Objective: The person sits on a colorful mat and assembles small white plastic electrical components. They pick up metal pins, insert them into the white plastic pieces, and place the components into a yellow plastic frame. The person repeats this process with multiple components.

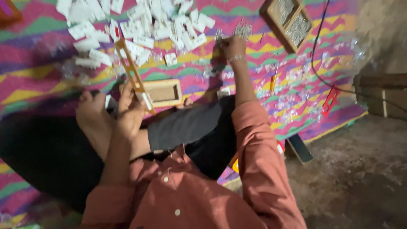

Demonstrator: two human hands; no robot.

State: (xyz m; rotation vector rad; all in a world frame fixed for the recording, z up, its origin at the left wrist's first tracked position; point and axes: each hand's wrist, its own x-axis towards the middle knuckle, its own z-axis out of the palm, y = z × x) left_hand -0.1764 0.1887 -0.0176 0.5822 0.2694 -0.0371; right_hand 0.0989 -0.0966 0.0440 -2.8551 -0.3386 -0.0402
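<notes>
I sit cross-legged on a pink, green and yellow zigzag mat. My left hand grips the lower end of a long orange slotted strip that tilts up toward the far left. My right hand is stretched out with its fingers closed at a small heap of thin silvery metal pins; what it holds is too small to tell. A bracelet circles that wrist. A shallow wooden tray lies just right of my left hand. My bare foot rests by that hand.
A big heap of small white packets covers the far mat. A wooden two-part box of silvery pins sits far right. A black cable, a red slotted piece, clear wrappers and a bare concrete floor lie to the right.
</notes>
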